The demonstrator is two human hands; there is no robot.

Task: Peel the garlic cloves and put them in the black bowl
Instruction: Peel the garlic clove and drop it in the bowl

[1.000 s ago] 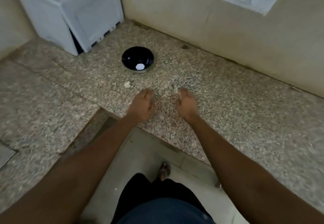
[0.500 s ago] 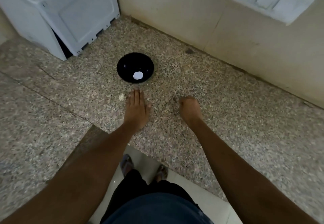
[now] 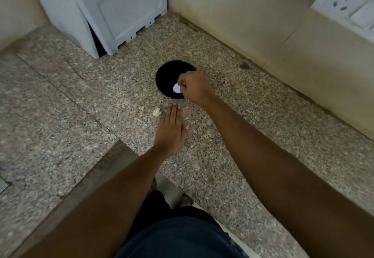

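Note:
The black bowl stands on the speckled stone counter near the back wall. My right hand reaches over the bowl's right side with its fingers curled. Its fingertips pinch a white peeled garlic clove low inside the bowl. My left hand lies flat on the counter just in front of the bowl, fingers straight and together. A small scrap of pale garlic skin lies on the counter beside my left fingertips.
A white appliance stands in the back left corner. The wall runs close behind the bowl, with a switch and socket plate at the upper right. The counter edge cuts in below my left forearm.
My right hand has moved forward from the counter to over the bowl. My left hand stays flat in front of the bowl. The camera has moved closer.

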